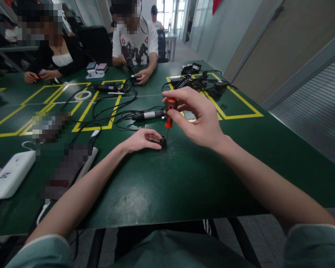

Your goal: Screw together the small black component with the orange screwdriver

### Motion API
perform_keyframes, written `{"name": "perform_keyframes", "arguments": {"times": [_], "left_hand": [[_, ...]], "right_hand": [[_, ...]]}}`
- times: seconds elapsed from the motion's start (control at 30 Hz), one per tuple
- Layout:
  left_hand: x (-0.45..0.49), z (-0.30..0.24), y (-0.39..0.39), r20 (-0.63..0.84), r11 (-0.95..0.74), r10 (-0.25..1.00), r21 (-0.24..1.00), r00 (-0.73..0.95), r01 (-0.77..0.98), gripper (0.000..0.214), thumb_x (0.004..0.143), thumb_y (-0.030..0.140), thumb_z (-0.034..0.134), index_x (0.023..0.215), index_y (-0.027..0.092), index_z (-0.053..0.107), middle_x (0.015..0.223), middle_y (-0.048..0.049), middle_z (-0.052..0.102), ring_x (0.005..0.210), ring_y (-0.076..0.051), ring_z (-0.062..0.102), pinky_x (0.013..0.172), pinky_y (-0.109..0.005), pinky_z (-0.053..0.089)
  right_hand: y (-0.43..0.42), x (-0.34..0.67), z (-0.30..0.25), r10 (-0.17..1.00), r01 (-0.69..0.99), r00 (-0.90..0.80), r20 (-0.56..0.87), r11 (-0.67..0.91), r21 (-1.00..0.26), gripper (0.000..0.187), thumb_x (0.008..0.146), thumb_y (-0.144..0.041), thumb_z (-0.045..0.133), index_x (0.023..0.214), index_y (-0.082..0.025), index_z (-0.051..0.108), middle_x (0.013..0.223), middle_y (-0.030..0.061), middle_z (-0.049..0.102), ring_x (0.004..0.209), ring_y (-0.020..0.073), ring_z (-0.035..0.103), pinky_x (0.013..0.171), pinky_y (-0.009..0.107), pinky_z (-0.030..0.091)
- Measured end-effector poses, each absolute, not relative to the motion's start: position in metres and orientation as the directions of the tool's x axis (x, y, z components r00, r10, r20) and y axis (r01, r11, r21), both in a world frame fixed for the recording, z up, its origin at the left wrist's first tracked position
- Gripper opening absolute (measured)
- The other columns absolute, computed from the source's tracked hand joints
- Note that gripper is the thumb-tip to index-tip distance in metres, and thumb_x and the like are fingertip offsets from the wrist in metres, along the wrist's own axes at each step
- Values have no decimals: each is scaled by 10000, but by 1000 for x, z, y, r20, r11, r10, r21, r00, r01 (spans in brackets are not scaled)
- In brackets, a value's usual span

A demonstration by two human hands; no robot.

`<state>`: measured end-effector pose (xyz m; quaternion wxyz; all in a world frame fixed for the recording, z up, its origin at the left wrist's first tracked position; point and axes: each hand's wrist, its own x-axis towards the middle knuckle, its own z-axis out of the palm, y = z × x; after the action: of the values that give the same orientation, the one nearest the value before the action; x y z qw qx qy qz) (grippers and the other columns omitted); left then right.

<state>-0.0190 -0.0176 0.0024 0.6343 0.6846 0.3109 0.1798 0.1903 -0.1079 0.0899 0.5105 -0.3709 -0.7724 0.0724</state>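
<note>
In my right hand [199, 117] is a screwdriver [171, 111] with an orange and dark handle, gripped between thumb and fingers. Its thin shaft points down, the tip at a small round black part [163, 144] on the green table [134, 197]. My left hand [145, 140] lies low beside that part, thumb and fingers closed on its left side. What exactly the black part is cannot be made out. Just behind, a black and silver electric screwdriver [149, 115] lies on its side with its cable. Under my right hand a pale flat item [189, 115] is partly hidden.
Black cables and adapters [209, 83] are heaped at the back right inside yellow tape. On the left lie a white power strip [12, 175], a blurred dark device [69, 163] and a white ring [83, 95]. Across the table one person [135, 44] holds a power tool; another sits left.
</note>
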Motion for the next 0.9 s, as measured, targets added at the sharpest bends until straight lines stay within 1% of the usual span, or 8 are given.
{"name": "perform_keyframes", "arguments": {"times": [0.2, 0.37, 0.43, 0.53, 0.6, 0.67, 0.77, 0.9], "left_hand": [[-21, 3, -17, -178, -4, 643, 972, 745, 236, 442, 583, 344, 976, 937, 139, 808, 997, -74, 804, 885, -189, 740, 984, -404, 582], [-22, 8, -17, -190, -27, 571, 968, 799, 250, 435, 664, 357, 937, 1017, 136, 812, 1057, -88, 800, 925, -189, 737, 1000, -392, 568], [-21, 7, -18, -165, -31, 568, 975, 807, 222, 465, 654, 324, 939, 1057, 138, 798, 1083, -89, 794, 970, -193, 734, 988, -373, 570], [-17, 3, -23, -77, -71, 630, 985, 773, 156, 557, 580, 263, 967, 1083, 144, 760, 1064, -75, 781, 982, -188, 725, 914, -324, 589], [-15, 0, -28, -29, -114, 673, 983, 739, 143, 537, 556, 264, 975, 1017, 130, 735, 1018, -70, 768, 923, -176, 721, 832, -292, 601], [-13, -3, -32, -18, -142, 691, 977, 722, 161, 480, 586, 290, 959, 962, 115, 716, 1000, -75, 759, 817, -148, 709, 747, -264, 599], [-12, -4, -38, -25, -165, 706, 966, 708, 198, 435, 649, 302, 906, 987, 108, 712, 1039, -82, 756, 673, -95, 665, 645, -226, 568], [-8, -3, -43, 11, -226, 715, 950, 699, 217, 359, 688, 250, 817, 1004, 111, 719, 1017, -57, 751, 608, -64, 610, 591, -194, 523]], "right_hand": [[-106, 192, 89, 622, 527, -199, 757, 719, -453, 218, 993, -370, 636, 1183, -283, 698, 1107, 62, 701, 1037, 253, 684, 827, 419, 657], [-106, 192, 90, 615, 535, -212, 760, 724, -436, 226, 1001, -377, 621, 1189, -275, 695, 1127, 72, 706, 1052, 256, 689, 829, 419, 660], [-107, 191, 91, 612, 534, -210, 763, 725, -435, 218, 1001, -370, 625, 1183, -273, 694, 1134, 70, 709, 1045, 252, 693, 830, 416, 660], [-109, 190, 91, 606, 529, -211, 767, 731, -432, 199, 998, -342, 634, 1173, -269, 694, 1134, 62, 716, 1006, 233, 701, 822, 399, 661], [-108, 190, 91, 594, 521, -217, 774, 741, -423, 200, 997, -326, 636, 1179, -262, 692, 1133, 59, 720, 997, 226, 703, 808, 386, 662], [-107, 190, 90, 580, 512, -222, 784, 753, -413, 215, 995, -321, 637, 1194, -258, 688, 1142, 60, 722, 1012, 228, 701, 796, 376, 664], [-106, 190, 88, 567, 501, -224, 793, 764, -405, 236, 987, -312, 643, 1213, -261, 686, 1152, 60, 722, 1022, 229, 698, 776, 364, 666], [-104, 192, 88, 551, 493, -242, 799, 779, -387, 253, 976, -294, 649, 1224, -272, 692, 1124, 57, 725, 998, 233, 702, 764, 375, 661]]}}
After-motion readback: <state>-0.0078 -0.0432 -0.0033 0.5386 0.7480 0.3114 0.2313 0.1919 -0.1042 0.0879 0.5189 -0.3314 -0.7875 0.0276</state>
